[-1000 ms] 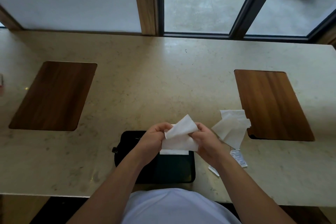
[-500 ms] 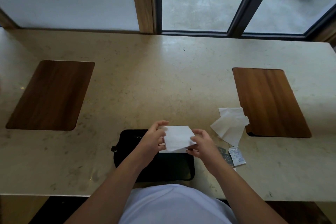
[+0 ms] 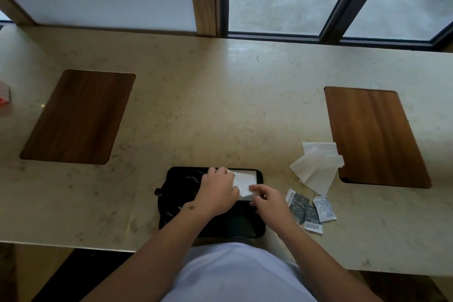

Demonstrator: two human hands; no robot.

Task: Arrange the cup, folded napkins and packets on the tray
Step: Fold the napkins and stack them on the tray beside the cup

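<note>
A black tray [image 3: 245, 228] lies at the counter's front edge, right before me. A black cup [image 3: 177, 187] stands in its left part, handle pointing left. A folded white napkin [image 3: 244, 182] lies flat on the tray's far right part. My left hand [image 3: 217, 192] rests on the napkin's left side and hides it. My right hand [image 3: 268, 201] pinches the napkin's near right corner between finger and thumb. Several loose white napkins [image 3: 317, 169] lie on the counter to the right. Several small packets [image 3: 308, 209] lie just right of the tray.
Two dark wooden inlays sit in the beige counter [image 3: 232, 117], one at the left [image 3: 78, 117] and one at the right [image 3: 372, 137]. A red and white object [image 3: 5, 95] shows at the far left edge. A window frame runs along the back.
Both hands came down with the napkin: it was held up unfolded, then folded flat in the air, and now lies on the tray's far right part.
</note>
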